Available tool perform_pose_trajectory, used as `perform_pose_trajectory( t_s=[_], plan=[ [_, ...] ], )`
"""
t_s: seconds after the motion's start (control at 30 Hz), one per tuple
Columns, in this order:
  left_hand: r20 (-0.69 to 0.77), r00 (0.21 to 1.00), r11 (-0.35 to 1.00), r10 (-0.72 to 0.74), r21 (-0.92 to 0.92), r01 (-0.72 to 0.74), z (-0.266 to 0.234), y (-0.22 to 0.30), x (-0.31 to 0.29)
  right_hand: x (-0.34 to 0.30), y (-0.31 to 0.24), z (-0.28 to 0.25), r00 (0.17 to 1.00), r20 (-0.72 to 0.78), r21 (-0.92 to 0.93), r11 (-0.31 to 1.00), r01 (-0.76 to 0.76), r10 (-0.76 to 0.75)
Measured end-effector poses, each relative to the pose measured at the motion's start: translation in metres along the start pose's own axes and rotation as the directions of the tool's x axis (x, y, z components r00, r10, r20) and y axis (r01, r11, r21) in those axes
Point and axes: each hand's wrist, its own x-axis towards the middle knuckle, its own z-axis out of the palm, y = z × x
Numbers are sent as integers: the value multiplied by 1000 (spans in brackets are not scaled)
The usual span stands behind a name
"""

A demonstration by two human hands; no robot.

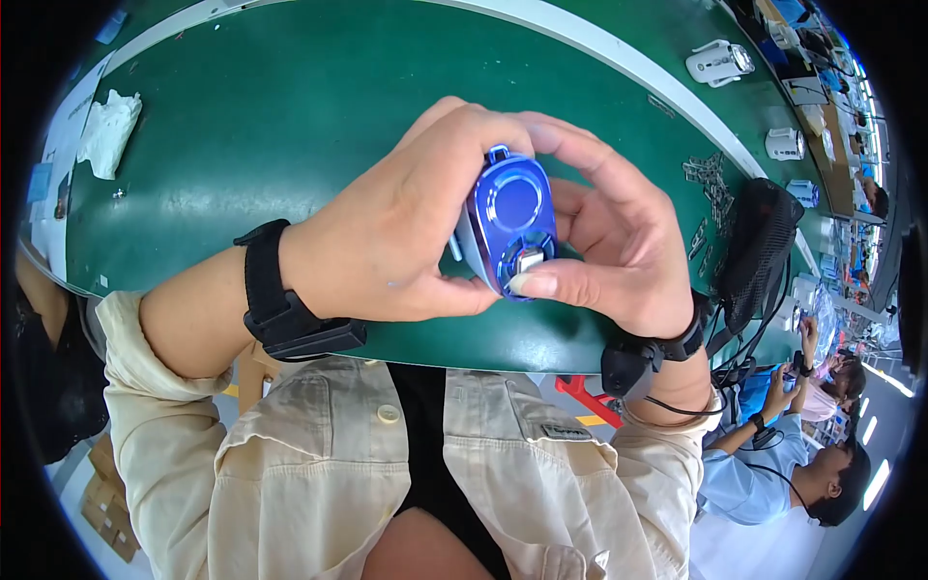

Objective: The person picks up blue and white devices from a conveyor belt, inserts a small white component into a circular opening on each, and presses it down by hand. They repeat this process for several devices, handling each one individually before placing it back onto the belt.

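Observation:
A glossy blue device (515, 198) with a rounded, oval top face, a raised ring and a small loop at its far end is held up above the green table (261, 116). My left hand (401, 217) is closed around its left side, fingers over the far end and thumb along the lower edge. My right hand (623, 242) curls around the other side, its fingertips meeting my left hand at the far end. The right thumb rests at a small silvery piece (529, 259) in the round recess at the near end; the thumb partly covers it.
Small metal parts (712, 188) lie scattered at the right beside a black mesh pouch (759, 251) and cables. A crumpled white bag (109, 133) lies far left. White devices (720, 64) stand beyond the pale rail. Co-workers (773, 474) are at right; another person's arm is at left.

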Motion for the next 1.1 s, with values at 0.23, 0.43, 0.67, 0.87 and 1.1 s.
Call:
perform_pose_trajectory(
  t_s=[0.23, 0.43, 0.67, 0.87, 1.1],
  plan=[
    [41, 995, 988, 96, 116, -100, 0, -1, -1, -1, 1, 3, 999, 28, -3, 999, -38, 38],
    [104, 981, 962, 161, 205, -179, -1, 8, 4, -3, -2, -2, 994, 102, -65, 997, 48, -41],
    [138, 955, 918, 263, 267, -292, 9, 10, 3, -7, -8, -1, 986, 152, -224, 969, 104, -71],
    [264, 947, 910, 181, 320, -263, 1, 19, 7, -7, -1, -2, 980, 140, -307, 935, 178, -141],
    [216, 974, 980, 74, 167, -112, -4, 14, 5, -3, -5, -2, 954, 175, -439, 848, 296, -242]
  ],
)
